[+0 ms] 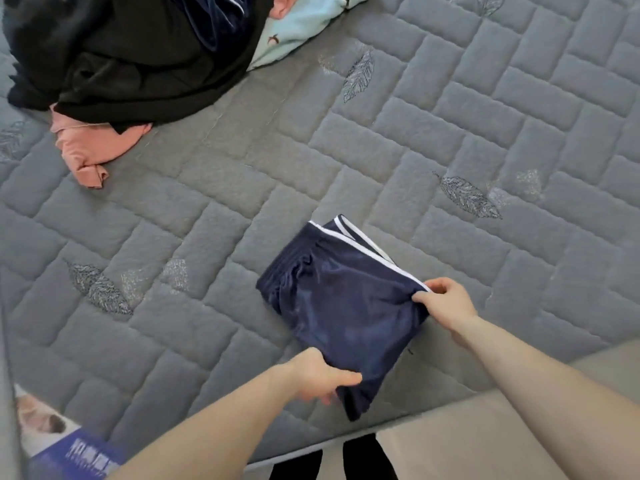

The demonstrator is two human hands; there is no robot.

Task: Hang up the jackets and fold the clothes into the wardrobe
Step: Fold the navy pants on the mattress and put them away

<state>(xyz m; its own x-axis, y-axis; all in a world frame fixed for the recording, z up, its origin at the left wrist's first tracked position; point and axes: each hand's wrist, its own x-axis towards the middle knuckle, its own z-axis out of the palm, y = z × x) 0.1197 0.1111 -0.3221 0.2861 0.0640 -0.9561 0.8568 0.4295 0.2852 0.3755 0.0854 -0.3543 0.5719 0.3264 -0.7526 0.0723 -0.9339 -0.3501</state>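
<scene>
Head view, looking down at a bed with a grey quilted cover (311, 140) stitched in a brick pattern with leaf motifs.

Navy garment (343, 306): folded into a compact rectangle, lying flat on the cover near the near edge of the bed, right of centre. Shiny dark blue fabric with white stripes (363, 247) running along its far-right edge. Gathered band visible on its left side.

Left hand (318, 375): at the near corner of the navy garment. Thumb lies on top of the fabric, fingers curl underneath; it grips that corner.

Right hand (446, 303): at the right corner of the garment, beside the end of the white stripes. Thumb and fingertips pinch the fabric edge. Both forearms are bare.

Unsorted pile, far left of the bed, well apart from the navy garment: black clothing (114, 64) heaped on top, a pink piece (90, 150) sticking out from under its near side, another dark blue velvety item (214, 22) with a pale stripe on the heap, and a light blue cloth (298, 29) with small dark prints at the far edge.

Near left corner: a blue and white printed label (69, 445), text too blurred to read.

Near edge: pale floor (485, 427) below the bed, and dark feet or trouser legs (346, 459), cannot tell which.
</scene>
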